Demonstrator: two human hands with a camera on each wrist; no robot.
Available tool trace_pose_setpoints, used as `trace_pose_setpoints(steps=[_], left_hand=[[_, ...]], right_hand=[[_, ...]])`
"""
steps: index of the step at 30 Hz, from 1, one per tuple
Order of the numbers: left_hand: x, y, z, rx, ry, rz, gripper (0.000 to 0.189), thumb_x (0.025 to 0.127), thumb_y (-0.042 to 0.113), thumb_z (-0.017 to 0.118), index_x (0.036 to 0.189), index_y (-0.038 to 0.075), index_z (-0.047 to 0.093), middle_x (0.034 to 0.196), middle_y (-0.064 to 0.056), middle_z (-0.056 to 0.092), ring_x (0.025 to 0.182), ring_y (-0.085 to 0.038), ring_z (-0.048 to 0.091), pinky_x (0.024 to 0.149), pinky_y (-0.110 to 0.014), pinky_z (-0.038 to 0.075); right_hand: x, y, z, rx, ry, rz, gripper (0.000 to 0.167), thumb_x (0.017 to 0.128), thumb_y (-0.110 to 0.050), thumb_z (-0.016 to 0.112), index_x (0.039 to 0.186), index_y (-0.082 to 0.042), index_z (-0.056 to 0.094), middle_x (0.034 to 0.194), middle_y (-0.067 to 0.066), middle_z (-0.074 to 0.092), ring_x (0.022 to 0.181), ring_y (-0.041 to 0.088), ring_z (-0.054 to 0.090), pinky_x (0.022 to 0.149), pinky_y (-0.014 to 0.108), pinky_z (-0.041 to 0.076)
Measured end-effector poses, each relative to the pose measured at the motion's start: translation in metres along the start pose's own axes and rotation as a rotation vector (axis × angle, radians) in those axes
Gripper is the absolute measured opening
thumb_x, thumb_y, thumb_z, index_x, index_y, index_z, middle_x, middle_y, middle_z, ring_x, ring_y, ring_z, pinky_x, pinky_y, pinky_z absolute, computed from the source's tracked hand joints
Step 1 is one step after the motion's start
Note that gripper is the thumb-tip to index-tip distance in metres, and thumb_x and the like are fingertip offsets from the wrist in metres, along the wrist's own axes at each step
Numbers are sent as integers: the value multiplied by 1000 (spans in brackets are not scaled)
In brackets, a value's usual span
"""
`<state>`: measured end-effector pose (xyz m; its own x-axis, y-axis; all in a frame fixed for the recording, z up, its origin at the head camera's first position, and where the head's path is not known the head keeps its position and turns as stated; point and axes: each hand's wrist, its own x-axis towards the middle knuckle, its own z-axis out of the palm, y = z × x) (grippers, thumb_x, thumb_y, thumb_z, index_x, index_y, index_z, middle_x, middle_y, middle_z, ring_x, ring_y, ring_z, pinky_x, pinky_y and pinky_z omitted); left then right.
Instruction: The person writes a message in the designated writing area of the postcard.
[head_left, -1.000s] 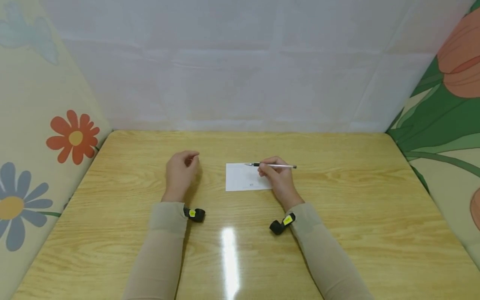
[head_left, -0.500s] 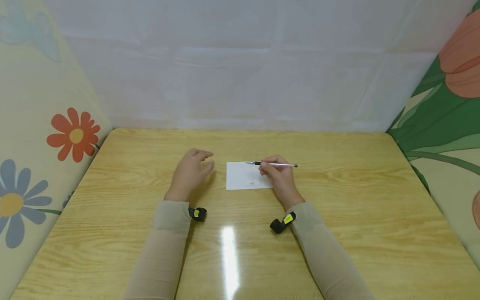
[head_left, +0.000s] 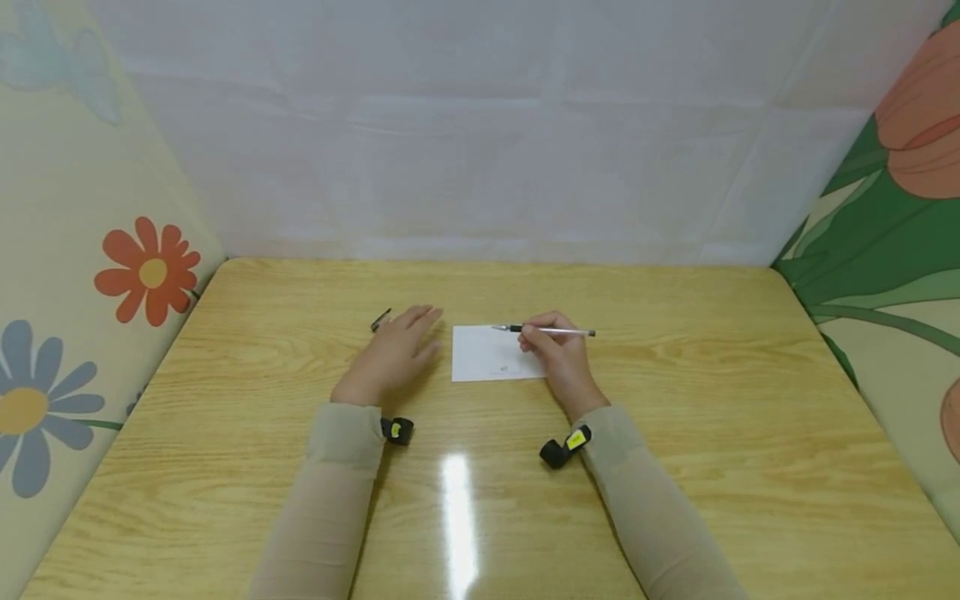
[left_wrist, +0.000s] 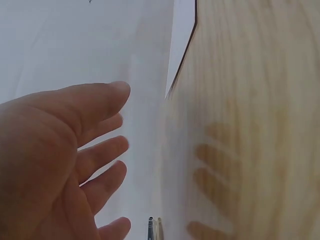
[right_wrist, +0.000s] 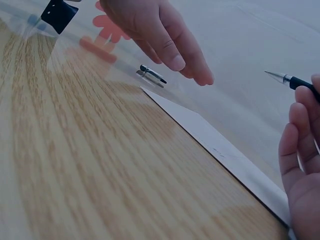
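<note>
The right hand (head_left: pixel 561 358) hides some of the white card (head_left: pixel 476 354). Its print (head_left: pixel 504 368) is too small to read. The left wrist view cuts off the pen cap (left_wrist: pixel 150 230).

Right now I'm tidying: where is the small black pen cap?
In the head view, the cap lies left of centre on the yellow wooden table, just beyond the left hand.

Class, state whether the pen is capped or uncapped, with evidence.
Uncapped: the pen shows a bare tip, and a cap lies apart on the table.
</note>
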<state>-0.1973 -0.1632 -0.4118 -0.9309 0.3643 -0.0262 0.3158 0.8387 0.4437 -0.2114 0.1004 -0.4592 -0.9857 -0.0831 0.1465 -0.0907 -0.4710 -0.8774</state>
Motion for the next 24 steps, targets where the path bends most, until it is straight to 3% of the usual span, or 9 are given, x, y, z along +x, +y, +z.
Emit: trace_pose_setpoints(steps=[6, 10, 17, 24], left_hand=[[0, 1, 4, 45, -24, 5, 64, 108, 29, 51, 161, 7, 23, 168, -17, 15, 154, -40, 11, 120, -65, 4], [0, 4, 5, 20, -69, -4, 67, 107, 32, 51, 162, 9, 21, 169, -15, 10, 154, -40, 6, 117, -70, 0], [-2, 11, 6, -27, -165, -30, 64, 109, 33, 46, 163, 9, 20, 169, -14, 11, 155, -39, 2, 116, -70, -5], [-1, 12, 9, 5, -219, -35, 65, 109, 32, 45, 163, 8, 17, 169, -15, 10, 154, -42, 1, 115, -72, -7]], right_hand=[[0, 0, 1, 23, -4, -6, 6, 91, 1, 72, 92, 1, 66, 80, 5, 69, 74, 13, 65, 71, 22, 56], [0, 1, 1, 26, -6, -8, 6, 91, 3, 70, 91, -2, 66, 79, 5, 69, 73, 13, 65, 71, 22, 56], [2, 2, 0, 36, -8, -6, 21, 92, 10, 61, 87, -9, 68, 77, 3, 68, 72, 12, 65, 70, 21, 56], [1, 1, 0, 34, -1, -2, 14, 92, 7, 64, 89, -7, 67, 78, 4, 68, 73, 13, 65, 71, 21, 56]])
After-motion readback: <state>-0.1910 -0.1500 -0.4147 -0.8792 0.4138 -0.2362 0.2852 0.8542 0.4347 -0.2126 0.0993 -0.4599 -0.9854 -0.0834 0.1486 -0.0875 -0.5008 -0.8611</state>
